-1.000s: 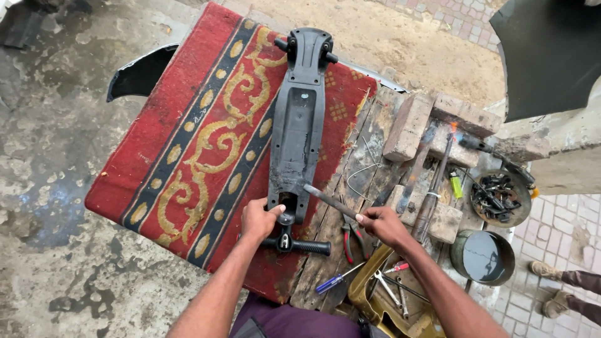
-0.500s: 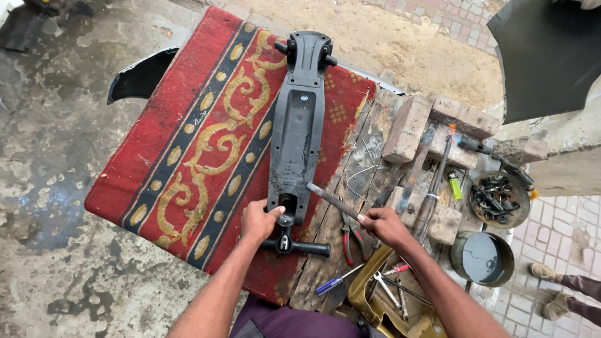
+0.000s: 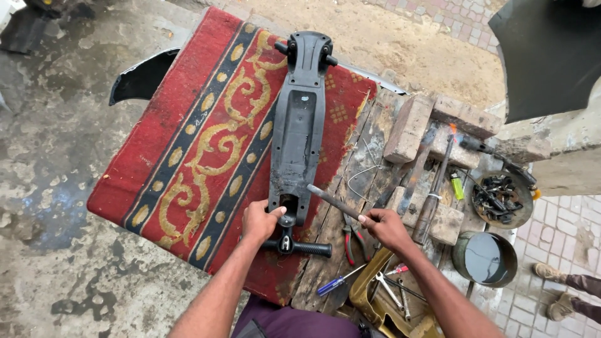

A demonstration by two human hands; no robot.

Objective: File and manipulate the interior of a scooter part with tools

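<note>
Head view: long black plastic panel lies lengthwise on a red patterned rug covering the wooden desk. Left hand presses the panel's near end, fingers closed on its edge. Right hand grips a metal rod, tip touching the panel. Red-handled pliers lie between the hands

A red patterned carpet covers a worn wooden bench on stained concrete floor in daylight.
</note>
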